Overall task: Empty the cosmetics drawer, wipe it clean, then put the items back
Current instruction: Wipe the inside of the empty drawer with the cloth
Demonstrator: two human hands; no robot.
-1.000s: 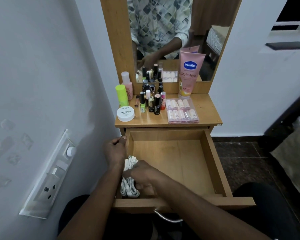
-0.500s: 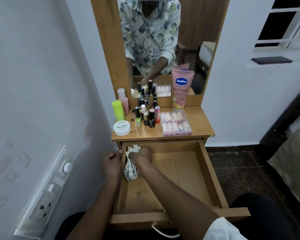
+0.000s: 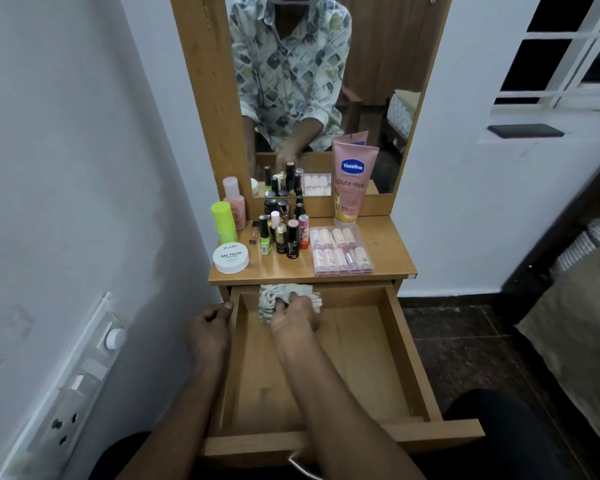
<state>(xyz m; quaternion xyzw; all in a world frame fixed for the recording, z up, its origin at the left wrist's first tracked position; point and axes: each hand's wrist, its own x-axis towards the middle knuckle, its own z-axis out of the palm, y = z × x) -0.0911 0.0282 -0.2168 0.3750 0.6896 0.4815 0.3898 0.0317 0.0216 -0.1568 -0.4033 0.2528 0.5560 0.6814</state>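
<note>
While your right hand (image 3: 295,317) keeps a closed grip round the one white rag (image 3: 274,294), bunched against the back wall of the drawer (image 3: 406,358) towards its left, your left hand (image 3: 208,330) curls its fingers over the drawer's left wall near the far corner. That single drawer stands pulled out, its long axis running from the dresser (image 3: 201,98) straight towards you. On the surface (image 3: 385,244) above stand one Vaseline tube (image 3: 350,181), one white nail-polish tub (image 3: 230,258), one neon-green bottle (image 3: 223,221), one pink bottle (image 3: 234,200) and one clear pack (image 3: 340,251) holding two rows of small tubes.
</note>
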